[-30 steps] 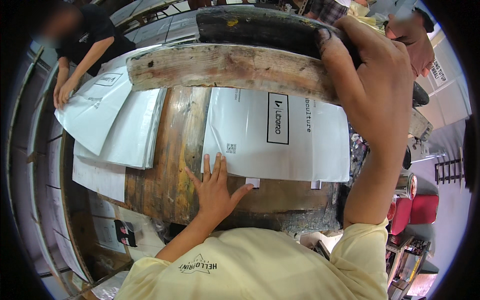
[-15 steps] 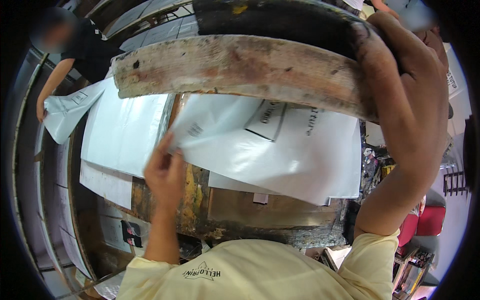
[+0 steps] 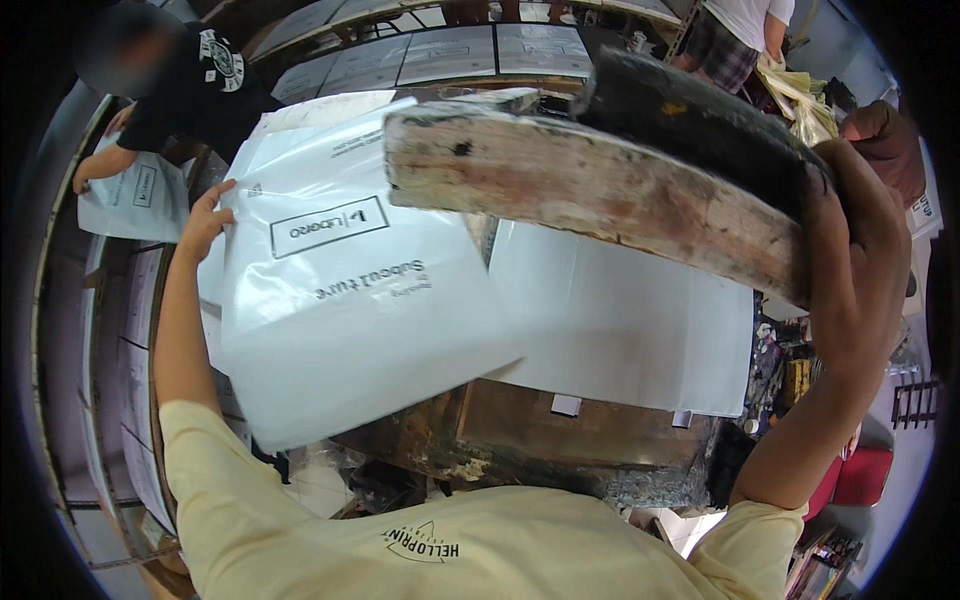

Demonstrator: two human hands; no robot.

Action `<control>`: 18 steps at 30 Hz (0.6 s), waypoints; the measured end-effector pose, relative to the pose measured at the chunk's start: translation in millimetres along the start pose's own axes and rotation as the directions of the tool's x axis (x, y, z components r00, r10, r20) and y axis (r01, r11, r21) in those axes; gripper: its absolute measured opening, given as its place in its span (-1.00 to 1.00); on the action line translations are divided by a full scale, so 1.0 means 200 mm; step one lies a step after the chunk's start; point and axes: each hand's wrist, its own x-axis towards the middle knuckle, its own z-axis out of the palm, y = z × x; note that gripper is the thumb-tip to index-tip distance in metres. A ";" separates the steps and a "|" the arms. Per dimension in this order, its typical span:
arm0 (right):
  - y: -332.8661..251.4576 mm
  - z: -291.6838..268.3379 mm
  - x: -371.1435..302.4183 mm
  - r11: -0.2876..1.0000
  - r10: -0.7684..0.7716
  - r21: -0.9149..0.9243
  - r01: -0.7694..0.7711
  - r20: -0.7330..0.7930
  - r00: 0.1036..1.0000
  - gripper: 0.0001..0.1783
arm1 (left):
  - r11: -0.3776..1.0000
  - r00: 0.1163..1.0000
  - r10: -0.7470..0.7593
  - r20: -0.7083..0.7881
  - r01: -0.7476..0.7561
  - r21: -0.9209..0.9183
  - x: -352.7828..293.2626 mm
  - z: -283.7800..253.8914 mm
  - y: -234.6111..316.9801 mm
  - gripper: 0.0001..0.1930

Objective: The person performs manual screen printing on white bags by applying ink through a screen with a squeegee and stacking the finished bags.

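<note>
My left hand (image 3: 208, 222) pinches the upper left edge of a white plastic bag (image 3: 340, 350) with dark print on it. The bag hangs slantwise on my left, its lower right corner overlapping a plain white sheet (image 3: 620, 310) on the worktable. My right hand (image 3: 850, 240) grips the right end of a thick, ink-stained wooden frame (image 3: 590, 180), raised and tilted above the table. A dark strip runs along the frame's far side. The frame looks like a screen-printing frame; its mesh cannot be made out from this angle.
A brown, paint-smeared board (image 3: 560, 445) lies along the near edge. At the left a co-worker (image 3: 190, 115) holds another printed bag (image 3: 130, 200). Racks with printed white bags (image 3: 445, 58) stand at the back. A red chair (image 3: 862, 475) is at the right; another person (image 3: 735, 40) stands far right.
My left hand has drawn the printed bag leftward, uncovering the plain white sheet. The wooden frame stays raised in my right hand and appears further right, more slanted.
</note>
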 end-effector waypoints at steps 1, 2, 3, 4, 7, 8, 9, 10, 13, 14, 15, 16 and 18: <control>-0.02 0.01 0.00 1.000 0.015 0.010 -0.015 0.003 1.000 -0.48 | 0.994 0.999 0.050 0.011 -0.050 0.097 0.10 -0.05 -0.09 -0.15; -0.03 0.00 0.00 0.999 0.030 0.019 -0.030 0.006 1.000 -0.48 | 0.931 0.981 0.178 -0.075 -0.144 0.336 0.20 -0.09 -0.16 -0.17; -0.05 0.01 0.00 0.999 0.038 0.021 -0.037 -0.033 0.999 -0.48 | 0.797 0.937 0.329 -0.115 -0.210 0.567 0.28 -0.11 -0.20 -0.19; -0.07 0.01 0.00 0.999 0.052 0.015 -0.052 -0.050 0.997 -0.47 | 0.599 0.898 0.416 -0.141 -0.154 0.786 0.33 -0.11 -0.21 -0.20; -0.11 0.02 -0.01 0.996 0.060 0.076 -0.057 -0.047 0.997 -0.53 | 0.436 0.646 0.630 -0.430 0.164 0.885 0.35 0.11 0.06 -0.33; -0.12 0.02 -0.02 0.995 0.051 0.085 -0.045 -0.071 0.996 -0.55 | 0.458 0.596 0.685 -0.418 0.094 0.884 0.29 0.23 0.24 -0.38; -0.12 0.02 -0.02 0.994 0.054 0.097 -0.046 -0.077 0.996 -0.55 | 0.493 0.651 0.669 -0.359 -0.028 0.869 0.19 0.36 0.44 -0.43; -0.13 0.02 -0.03 0.995 0.058 0.083 -0.051 -0.081 0.995 -0.56 | 0.631 0.794 0.552 -0.255 -0.198 0.750 0.02 0.51 0.62 -0.48; -0.17 0.02 -0.09 0.992 0.104 0.075 -0.100 -0.050 0.993 -0.49 | 0.872 0.862 0.489 0.130 -0.488 -0.043 -0.73 0.97 1.05 -0.30; -0.20 0.02 -0.14 0.992 0.114 0.067 -0.110 -0.056 0.992 -0.46 | 0.863 0.853 0.456 0.254 -0.355 -0.359 -0.94 1.06 1.16 -0.08; -0.22 0.03 -0.18 0.993 0.100 0.069 -0.095 -0.069 0.993 -0.42 | 0.707 0.859 0.445 0.252 -0.164 -0.688 -1.17 1.15 1.23 0.15; -0.25 0.05 -0.24 0.995 0.089 0.056 -0.088 -0.024 0.996 -0.29 | 0.576 0.884 0.389 0.260 -0.013 -0.818 -1.30 1.22 1.29 0.21; -0.33 0.08 -0.41 0.991 0.101 0.078 -0.113 0.143 0.985 -0.09 | 0.544 0.915 0.355 0.192 -0.035 -0.839 -1.48 1.31 1.32 0.27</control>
